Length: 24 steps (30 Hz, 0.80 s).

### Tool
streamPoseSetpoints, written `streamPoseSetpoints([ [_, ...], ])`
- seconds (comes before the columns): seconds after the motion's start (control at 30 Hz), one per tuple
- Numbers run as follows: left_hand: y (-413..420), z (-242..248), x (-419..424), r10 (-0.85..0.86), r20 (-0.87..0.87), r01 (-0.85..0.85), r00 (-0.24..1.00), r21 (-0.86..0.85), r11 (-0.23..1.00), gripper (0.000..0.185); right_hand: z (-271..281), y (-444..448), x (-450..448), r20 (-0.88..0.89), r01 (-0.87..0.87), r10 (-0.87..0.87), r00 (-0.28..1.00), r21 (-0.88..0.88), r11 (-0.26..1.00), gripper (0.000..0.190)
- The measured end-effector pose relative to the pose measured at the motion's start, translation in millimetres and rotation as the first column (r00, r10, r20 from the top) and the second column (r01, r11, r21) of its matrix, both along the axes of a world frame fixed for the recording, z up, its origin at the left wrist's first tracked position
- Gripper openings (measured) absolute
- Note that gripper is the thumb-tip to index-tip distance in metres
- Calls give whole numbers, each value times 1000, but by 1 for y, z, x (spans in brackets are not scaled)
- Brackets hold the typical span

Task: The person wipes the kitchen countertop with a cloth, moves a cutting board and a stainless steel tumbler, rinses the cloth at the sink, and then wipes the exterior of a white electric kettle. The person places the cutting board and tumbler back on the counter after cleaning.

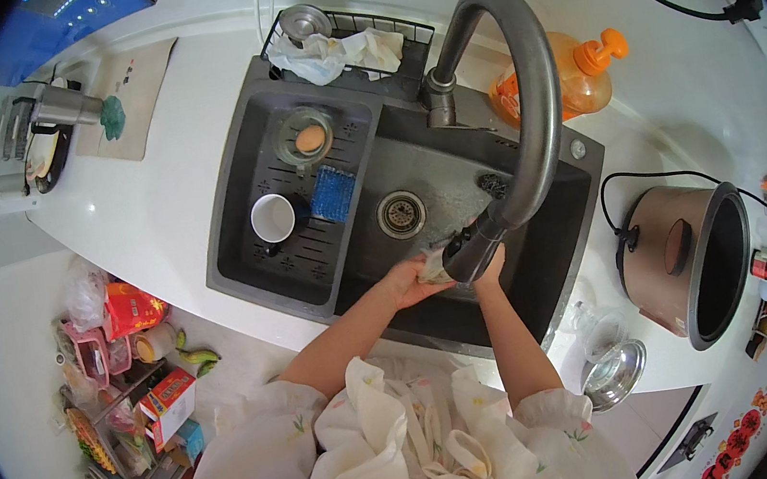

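Note:
Below the spray head of the dark metal faucet (535,89), both of my hands are in the right basin of the grey sink (395,325). My left hand (410,284) grips a pale, wet object (434,267), perhaps a cloth, that the spray head partly covers. My right hand (492,265) is on the far side of the spray head, its fingers mostly hidden. Up and left of my hands is the drain strainer (401,214). A dark scouring pad (493,185) lies near the faucet neck.
The left basin holds a white mug (273,218), a blue sponge (333,194) and a glass cup with an egg (310,139). An orange soap bottle (584,78) stands behind. At right are a rice cooker body (677,259) and a metal bowl (616,376).

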<state>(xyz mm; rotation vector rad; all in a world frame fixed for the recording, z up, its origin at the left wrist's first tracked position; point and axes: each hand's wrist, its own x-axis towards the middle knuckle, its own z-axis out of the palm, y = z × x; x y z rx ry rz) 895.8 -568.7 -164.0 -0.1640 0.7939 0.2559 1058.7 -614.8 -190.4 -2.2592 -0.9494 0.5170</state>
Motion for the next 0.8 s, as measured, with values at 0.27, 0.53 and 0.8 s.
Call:
streamPoseSetpoints([
  [0.27,11,40,23,-55,-48,61,997,143,988,43,88,-5,-79,35,-336,334,942,61,940,31],
  [0.53,-14,-28,13,-200,-149,229,968,217,949,36,32,25,-43,278,-156,124,953,98,983,35],
  [0.8,19,30,-7,68,-299,-151,952,-265,952,49,25,15,-9,-244,-61,26,969,-138,989,38],
])
